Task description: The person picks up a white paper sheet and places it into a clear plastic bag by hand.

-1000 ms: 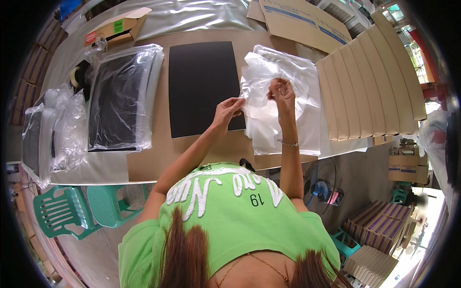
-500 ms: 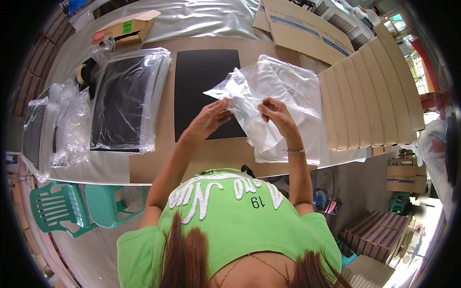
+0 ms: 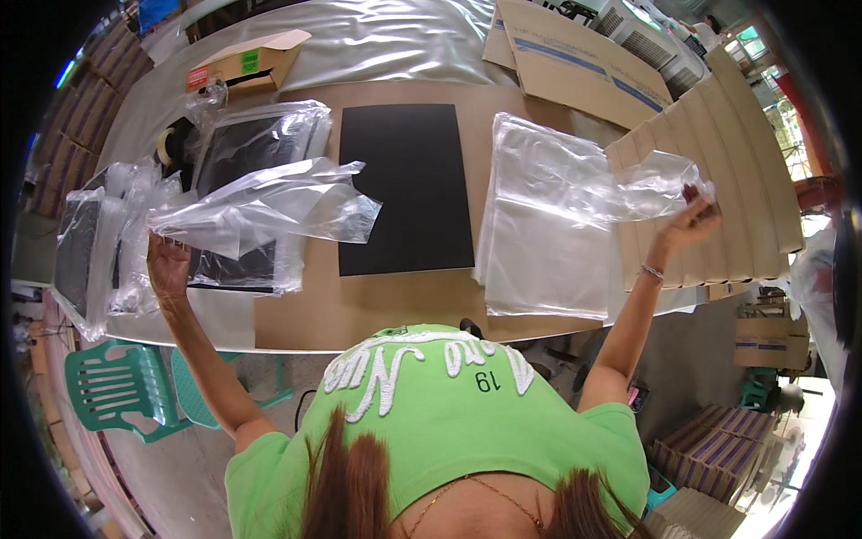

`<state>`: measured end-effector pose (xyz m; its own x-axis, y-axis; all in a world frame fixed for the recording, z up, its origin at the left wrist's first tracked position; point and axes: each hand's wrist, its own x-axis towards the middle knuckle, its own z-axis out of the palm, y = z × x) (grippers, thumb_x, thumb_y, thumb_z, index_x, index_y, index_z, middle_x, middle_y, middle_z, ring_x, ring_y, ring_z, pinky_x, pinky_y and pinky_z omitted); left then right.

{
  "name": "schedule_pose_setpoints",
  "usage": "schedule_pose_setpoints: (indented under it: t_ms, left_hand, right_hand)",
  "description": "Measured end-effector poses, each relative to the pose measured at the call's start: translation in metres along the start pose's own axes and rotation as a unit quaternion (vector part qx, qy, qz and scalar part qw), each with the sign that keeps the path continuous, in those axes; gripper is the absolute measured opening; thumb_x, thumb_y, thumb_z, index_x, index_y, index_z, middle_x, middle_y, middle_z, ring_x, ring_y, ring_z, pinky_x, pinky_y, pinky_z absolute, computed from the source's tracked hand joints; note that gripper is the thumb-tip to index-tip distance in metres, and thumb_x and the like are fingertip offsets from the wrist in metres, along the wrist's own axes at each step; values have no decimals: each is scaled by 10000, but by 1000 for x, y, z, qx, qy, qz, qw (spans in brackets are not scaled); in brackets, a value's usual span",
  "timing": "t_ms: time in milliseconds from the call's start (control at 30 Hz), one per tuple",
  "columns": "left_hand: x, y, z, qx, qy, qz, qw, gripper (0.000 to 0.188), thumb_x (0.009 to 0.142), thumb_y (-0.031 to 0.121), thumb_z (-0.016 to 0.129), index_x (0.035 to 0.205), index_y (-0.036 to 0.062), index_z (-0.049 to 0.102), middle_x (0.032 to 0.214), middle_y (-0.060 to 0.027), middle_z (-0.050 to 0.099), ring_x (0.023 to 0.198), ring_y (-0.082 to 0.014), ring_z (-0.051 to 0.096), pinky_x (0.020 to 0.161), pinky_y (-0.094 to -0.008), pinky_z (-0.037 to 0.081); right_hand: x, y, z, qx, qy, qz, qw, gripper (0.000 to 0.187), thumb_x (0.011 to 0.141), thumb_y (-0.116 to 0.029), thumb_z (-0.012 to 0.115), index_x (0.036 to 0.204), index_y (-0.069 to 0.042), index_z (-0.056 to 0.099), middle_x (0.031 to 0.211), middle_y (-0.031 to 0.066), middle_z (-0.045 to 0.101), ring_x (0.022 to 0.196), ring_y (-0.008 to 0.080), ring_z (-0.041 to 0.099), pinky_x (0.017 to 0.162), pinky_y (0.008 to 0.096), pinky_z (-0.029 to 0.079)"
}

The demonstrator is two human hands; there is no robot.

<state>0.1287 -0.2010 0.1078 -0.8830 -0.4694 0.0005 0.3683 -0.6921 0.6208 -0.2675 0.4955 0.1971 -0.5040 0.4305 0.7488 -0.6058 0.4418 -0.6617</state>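
Observation:
Far out to the left, my left hand is closed on a clear plastic bag, which trails rightward through the air past the left edge of a black rectangular sheet. My right hand is stretched out to the right, its fingers pinched on a second piece of clear plastic film. That film hangs over the cardboard row and toward a pile of flat clear bags. The black sheet lies flat between both hands. Beneath the left bag is a stack of black sheets in clear plastic.
More plastic-wrapped packs lie at the far left, beside a tape roll. An open carton stands at the back left. Folded cardboard pieces fill the right side, with flat cartons behind. Green chairs stand below the left table edge.
My hands were close together over the black sheet, holding plastic. Now they are wide apart, each with film, the left moved left and the right moved right.

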Motion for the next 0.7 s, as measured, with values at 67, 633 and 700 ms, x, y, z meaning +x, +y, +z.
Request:
schedule_pose_setpoints:
  t_ms: [67, 633, 700]
  left_hand:
    - [-11, 10, -4, 53, -14, -35, 998, 327, 948, 213, 445, 1218, 33, 492, 1228, -109, 525, 1147, -225, 473, 1005, -365, 350]
    - [-28, -194, 254, 164, -159, -224, 947, 138, 900, 205, 571, 947, 85, 620, 874, 29, 616, 784, -45, 561, 733, -215, 453]
    - [-28, -190, 258, 221, -188, -187, 939, 182, 920, 223, 541, 948, 57, 611, 843, 33, 596, 762, -28, 536, 678, -171, 422]
  right_hand:
    - [-20, 51, 11, -206, -256, 49, 943, 197, 913, -167, 497, 1005, 3, 533, 888, 148, 634, 807, 219, 623, 742, 309, 487]
    - [-188, -211, 78, 368, -602, 138, 695, 648, 766, -13, 682, 1322, -96, 360, 1018, 53, 554, 874, 126, 576, 810, 263, 469]
    - [-199, -216, 76, 376, -628, 189, 655, 671, 758, 8, 686, 1321, -90, 334, 964, 53, 546, 859, 108, 565, 799, 253, 467]
